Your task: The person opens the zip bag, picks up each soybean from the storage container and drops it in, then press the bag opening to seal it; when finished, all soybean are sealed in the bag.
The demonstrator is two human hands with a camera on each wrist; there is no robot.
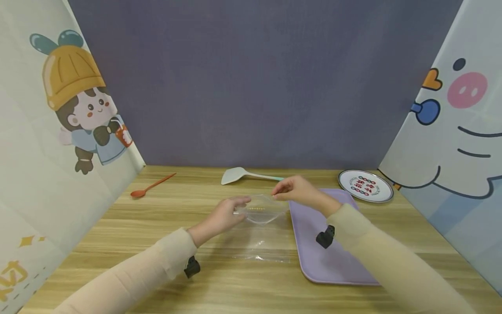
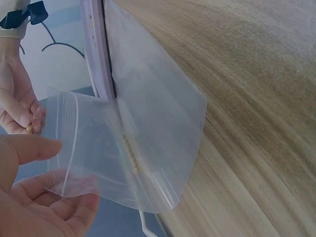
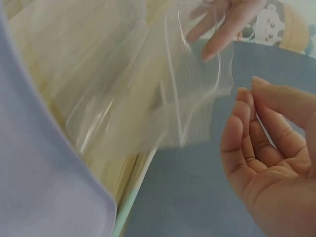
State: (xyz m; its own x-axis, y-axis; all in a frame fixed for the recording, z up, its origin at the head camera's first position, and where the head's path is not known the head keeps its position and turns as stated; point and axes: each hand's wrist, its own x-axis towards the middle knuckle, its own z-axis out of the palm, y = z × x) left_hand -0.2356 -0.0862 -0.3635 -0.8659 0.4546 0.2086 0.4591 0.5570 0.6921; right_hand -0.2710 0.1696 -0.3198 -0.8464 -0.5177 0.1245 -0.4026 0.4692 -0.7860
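A clear zip-lock bag point(image 1: 263, 213) stands with its mouth parted above its flat lower part on the table. Several small yellow kernels point(image 2: 130, 153) lie in a row in the bag. My left hand point(image 1: 227, 214) holds the bag at its mouth, thumb on one side and fingers behind the film in the left wrist view. Just right of the mouth, my right hand point(image 1: 300, 192) has thumb and fingertips together. Between them the left wrist view shows a tiny yellow kernel point(image 2: 29, 127); in the right wrist view the fingertips point(image 3: 245, 94) hide it.
Right of the bag lies a lilac tray point(image 1: 310, 257), with a few yellow kernels point(image 2: 91, 30) on it. Behind are a white spatula point(image 1: 234, 175) with a mint handle and a patterned plate point(image 1: 382, 192). An orange spoon point(image 1: 139, 193) lies at the back left.
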